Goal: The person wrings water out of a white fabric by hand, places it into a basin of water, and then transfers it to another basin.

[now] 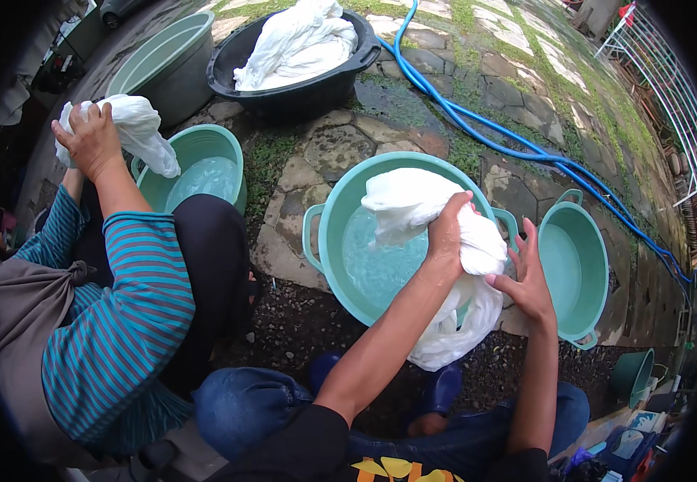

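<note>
White cloth being lifted over a teal basin

The wet white cloth [433, 233] is hanging over the rim of the water-filled teal basin [328, 213]; the left hand [447, 233] is gripping its top, the right hand [525, 277] is pressing open-fingered against its side. Beside them, another person's hand [91, 140] is wringing a second cloth [143, 128].

Even, soft daylight, overcast in character; no hard-edged shadows on the paving. Weak shade under the teal basin [380, 241] and below the arms. White cloth [437, 217] is near overexposed; fold detail partly lost (same for the white heap in the black tub [300, 76]). Faint sheen on the water. Strong fisheye: blue hose [525, 145] and paving bow toward the rim. Black vignette at all corners. Centre sharp, edges soft.
</note>
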`<act>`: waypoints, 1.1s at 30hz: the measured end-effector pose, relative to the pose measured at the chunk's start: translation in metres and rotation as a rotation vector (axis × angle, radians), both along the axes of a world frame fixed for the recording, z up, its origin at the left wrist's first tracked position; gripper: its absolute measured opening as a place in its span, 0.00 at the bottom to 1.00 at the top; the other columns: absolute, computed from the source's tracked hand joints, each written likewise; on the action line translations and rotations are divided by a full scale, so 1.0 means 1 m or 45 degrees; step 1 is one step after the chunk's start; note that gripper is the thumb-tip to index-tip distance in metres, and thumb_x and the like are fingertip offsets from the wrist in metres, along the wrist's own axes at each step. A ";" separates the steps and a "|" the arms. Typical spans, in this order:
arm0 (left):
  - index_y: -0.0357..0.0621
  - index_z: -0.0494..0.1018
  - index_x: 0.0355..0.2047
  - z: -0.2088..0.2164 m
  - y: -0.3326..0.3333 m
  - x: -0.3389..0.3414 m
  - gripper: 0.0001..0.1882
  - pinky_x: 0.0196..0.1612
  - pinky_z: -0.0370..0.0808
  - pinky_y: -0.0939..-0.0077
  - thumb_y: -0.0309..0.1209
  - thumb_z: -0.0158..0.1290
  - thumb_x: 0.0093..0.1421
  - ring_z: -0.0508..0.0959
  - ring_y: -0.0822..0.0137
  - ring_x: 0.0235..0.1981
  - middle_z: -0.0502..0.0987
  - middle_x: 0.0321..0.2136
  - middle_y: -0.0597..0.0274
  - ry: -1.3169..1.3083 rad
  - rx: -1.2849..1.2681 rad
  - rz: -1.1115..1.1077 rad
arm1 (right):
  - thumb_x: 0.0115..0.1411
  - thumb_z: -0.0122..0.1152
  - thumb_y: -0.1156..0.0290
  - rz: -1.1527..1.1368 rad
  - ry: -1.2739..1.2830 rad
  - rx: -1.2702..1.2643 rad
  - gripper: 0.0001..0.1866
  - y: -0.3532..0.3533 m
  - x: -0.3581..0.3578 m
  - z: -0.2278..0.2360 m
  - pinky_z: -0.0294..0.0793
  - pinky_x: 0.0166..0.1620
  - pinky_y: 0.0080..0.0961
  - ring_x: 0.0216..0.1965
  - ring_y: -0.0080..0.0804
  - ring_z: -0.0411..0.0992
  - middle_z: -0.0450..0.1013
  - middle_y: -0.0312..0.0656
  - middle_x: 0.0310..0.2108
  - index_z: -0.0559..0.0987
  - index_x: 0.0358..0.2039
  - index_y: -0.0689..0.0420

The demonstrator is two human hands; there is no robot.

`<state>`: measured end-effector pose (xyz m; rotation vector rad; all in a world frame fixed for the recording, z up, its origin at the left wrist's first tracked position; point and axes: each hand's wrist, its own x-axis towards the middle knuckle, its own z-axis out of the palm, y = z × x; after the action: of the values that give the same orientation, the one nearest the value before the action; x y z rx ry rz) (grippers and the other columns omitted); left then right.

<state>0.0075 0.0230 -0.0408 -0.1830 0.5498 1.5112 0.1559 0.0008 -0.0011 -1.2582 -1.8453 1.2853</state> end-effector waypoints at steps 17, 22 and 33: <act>0.45 0.57 0.56 0.006 -0.018 -0.026 0.44 0.59 0.62 0.57 0.60 0.56 0.47 0.69 0.58 0.52 0.67 0.51 0.54 -0.294 0.913 -0.069 | 0.35 0.60 0.70 -0.004 -0.676 0.562 0.29 0.000 -0.054 0.063 0.72 0.41 0.40 0.37 0.51 0.74 0.74 0.56 0.35 0.72 0.43 0.63; 0.41 0.62 0.50 0.012 -0.023 -0.024 0.38 0.49 0.72 0.58 0.52 0.58 0.45 0.74 0.54 0.44 0.72 0.42 0.51 -0.346 0.691 0.004 | 0.31 0.60 0.72 0.051 -0.679 0.754 0.31 -0.019 -0.043 0.026 0.72 0.40 0.34 0.38 0.48 0.73 0.72 0.54 0.37 0.70 0.42 0.65; 0.32 0.68 0.38 -0.008 -0.008 -0.012 0.22 0.52 0.71 0.57 0.35 0.47 0.44 0.77 0.55 0.37 0.74 0.29 0.52 -0.285 0.891 -0.232 | 0.23 0.49 0.76 0.238 1.124 -1.097 0.44 -0.024 -0.025 -0.034 0.72 0.44 0.28 0.38 0.36 0.72 0.71 0.46 0.38 0.64 0.51 0.67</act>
<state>-0.0049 0.0146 -0.0485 0.2349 -0.1542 1.3993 0.1311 -0.0237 -0.0348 -0.6295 -0.7798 2.3727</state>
